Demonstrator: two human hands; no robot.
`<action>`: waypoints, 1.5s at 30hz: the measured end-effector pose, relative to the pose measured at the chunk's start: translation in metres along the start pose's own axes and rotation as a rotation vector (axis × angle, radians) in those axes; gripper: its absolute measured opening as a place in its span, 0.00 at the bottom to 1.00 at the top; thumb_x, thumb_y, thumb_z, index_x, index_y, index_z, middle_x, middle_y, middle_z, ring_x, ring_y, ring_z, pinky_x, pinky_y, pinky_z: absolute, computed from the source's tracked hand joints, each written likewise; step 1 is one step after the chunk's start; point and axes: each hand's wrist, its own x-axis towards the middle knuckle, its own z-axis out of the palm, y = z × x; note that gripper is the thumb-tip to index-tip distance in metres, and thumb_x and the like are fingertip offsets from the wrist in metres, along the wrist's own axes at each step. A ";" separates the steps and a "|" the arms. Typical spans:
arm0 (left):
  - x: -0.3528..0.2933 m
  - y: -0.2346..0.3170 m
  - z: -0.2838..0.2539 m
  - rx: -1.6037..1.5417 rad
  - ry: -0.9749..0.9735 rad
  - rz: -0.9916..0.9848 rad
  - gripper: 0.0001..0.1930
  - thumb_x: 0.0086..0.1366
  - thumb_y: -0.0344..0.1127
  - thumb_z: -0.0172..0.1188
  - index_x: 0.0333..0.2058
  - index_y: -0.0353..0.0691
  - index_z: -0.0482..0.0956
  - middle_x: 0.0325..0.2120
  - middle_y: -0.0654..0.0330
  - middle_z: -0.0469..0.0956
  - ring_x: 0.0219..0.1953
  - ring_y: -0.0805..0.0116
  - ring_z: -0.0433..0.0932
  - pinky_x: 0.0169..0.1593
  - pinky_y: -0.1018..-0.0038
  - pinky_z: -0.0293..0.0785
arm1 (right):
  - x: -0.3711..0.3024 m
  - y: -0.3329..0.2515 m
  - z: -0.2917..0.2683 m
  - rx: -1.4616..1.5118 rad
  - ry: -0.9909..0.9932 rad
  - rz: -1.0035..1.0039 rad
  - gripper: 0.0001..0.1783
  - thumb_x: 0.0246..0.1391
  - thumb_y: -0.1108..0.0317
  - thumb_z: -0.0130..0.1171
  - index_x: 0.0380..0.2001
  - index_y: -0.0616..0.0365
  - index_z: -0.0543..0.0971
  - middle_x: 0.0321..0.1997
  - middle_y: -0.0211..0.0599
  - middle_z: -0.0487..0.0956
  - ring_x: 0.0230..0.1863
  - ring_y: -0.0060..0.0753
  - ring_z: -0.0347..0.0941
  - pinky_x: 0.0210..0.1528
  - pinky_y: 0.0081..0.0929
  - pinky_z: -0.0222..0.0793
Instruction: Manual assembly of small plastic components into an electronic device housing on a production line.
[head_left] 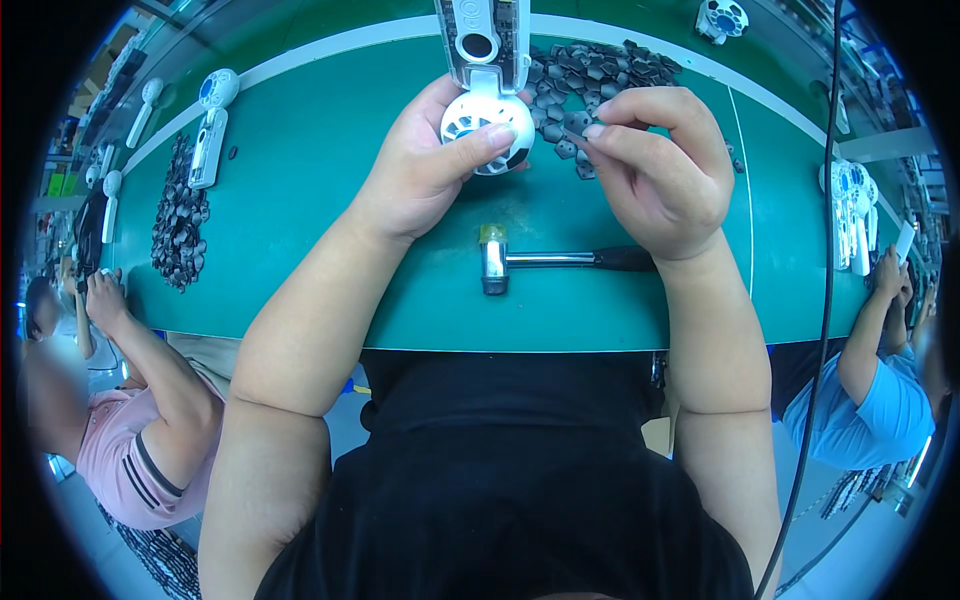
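Observation:
My left hand (415, 170) is wrapped round the ball-shaped head of a white handheld device (482, 80), its thumb lying across the round front with slots and black patches. The device's long handle, with a dark round spot and a clear-looking casing, points away from me. To its right, my right hand (665, 165) pinches a small dark pentagon piece (577, 128) between thumb and forefinger, partly hidden by the fingertips. Just beyond lies a heap of similar black pentagon pieces (610, 66). Nearer me, between my forearms, a two-faced mallet (550, 259) lies on the green table (430, 310).
Another white device (208, 145) and a second heap of black pieces (180, 225) lie at the left. Several white devices (852, 200) stand at the right. A black cable (826, 250) hangs down there. Co-workers in pink (150, 450) and blue (850, 415) sit either side.

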 end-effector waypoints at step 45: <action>-0.001 0.000 -0.003 0.085 -0.042 0.003 0.27 0.62 0.35 0.71 0.58 0.34 0.74 0.47 0.58 0.82 0.47 0.72 0.81 0.52 0.74 0.79 | 0.003 0.005 -0.003 -0.130 0.045 -0.176 0.13 0.35 0.75 0.74 0.30 0.54 0.85 0.36 0.30 0.81 0.34 0.33 0.77 0.33 0.25 0.74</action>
